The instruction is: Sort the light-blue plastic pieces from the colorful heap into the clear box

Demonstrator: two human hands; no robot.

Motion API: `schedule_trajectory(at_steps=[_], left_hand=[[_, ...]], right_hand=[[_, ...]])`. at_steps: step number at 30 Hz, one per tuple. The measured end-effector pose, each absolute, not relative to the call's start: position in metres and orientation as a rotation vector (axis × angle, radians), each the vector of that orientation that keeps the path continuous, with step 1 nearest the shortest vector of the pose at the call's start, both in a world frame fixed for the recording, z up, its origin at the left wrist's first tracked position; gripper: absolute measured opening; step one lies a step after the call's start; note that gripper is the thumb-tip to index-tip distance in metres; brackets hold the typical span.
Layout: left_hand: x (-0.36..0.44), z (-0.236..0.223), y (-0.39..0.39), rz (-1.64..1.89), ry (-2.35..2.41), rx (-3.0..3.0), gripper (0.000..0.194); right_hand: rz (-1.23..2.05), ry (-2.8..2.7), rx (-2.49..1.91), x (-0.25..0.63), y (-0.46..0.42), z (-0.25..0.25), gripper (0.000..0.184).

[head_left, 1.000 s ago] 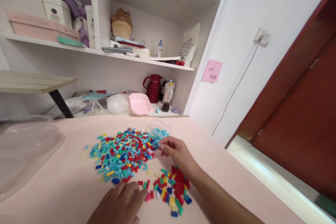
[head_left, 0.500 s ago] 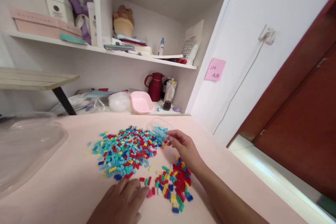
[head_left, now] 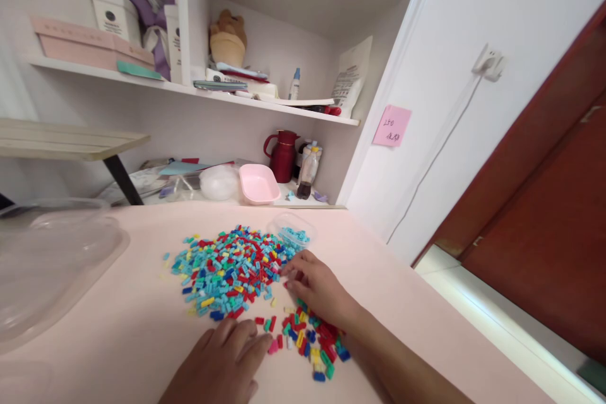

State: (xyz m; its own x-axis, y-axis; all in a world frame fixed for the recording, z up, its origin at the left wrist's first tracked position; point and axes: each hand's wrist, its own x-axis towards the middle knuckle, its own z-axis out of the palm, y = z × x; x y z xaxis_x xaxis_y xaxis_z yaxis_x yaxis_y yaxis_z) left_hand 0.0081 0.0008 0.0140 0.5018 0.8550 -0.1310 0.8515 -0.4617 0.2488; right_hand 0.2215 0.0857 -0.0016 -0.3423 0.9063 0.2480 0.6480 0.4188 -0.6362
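Note:
A large heap of small plastic building bricks (head_left: 227, 271), mostly light blue with red, yellow, green and dark blue, lies on the pink tabletop. My right hand (head_left: 317, 284) hovers at the heap's right edge, fingers bent and thumb a little apart, with no brick visible in it. Below its wrist is a smaller group of mixed bricks (head_left: 303, 336), many of them red, partly hidden by the hand. Behind that hand, a clear plastic container (head_left: 305, 225) holds light blue bricks. My left hand (head_left: 222, 360) rests on the table in front, fingers loosely spread, beside a few stray bricks.
A big clear plastic tub (head_left: 52, 265) occupies the left side. Along the back stand a pink tray (head_left: 259, 184), a red jug (head_left: 283, 158) and a bottle of dark liquid (head_left: 307, 173). A small wooden stand (head_left: 71, 139) juts in from the left, below the shelves.
My right hand has moved from the clear container back toward me and left, to the heap's edge, now covering part of the smaller group. My left hand has stayed nearly in place.

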Motion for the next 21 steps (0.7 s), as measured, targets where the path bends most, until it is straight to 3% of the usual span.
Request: schedule_trajectory(at_steps=[3, 9, 16, 21], left_hand=[[0.009, 0.013, 0.001, 0.016, 1.455, 2.471, 0.066], [0.007, 0.007, 0.001, 0.052, 1.45, 2.498, 0.065], [0.002, -0.004, 0.002, 0.108, 1.409, 2.581, 0.069], [0.003, 0.0, 0.003, 0.082, 1.417, 2.58, 0.069]], right_hand=[[0.58, -2.094, -1.301, 0.222, 0.084, -0.001, 0.034], [0.642, -2.151, -1.251, 0.227, 0.084, 0.005, 0.026], [0.438, -2.088, -1.352, 0.227, 0.089, 0.002, 0.029], [0.476, -2.119, -1.338, 0.226, 0.091, -0.002, 0.028]])
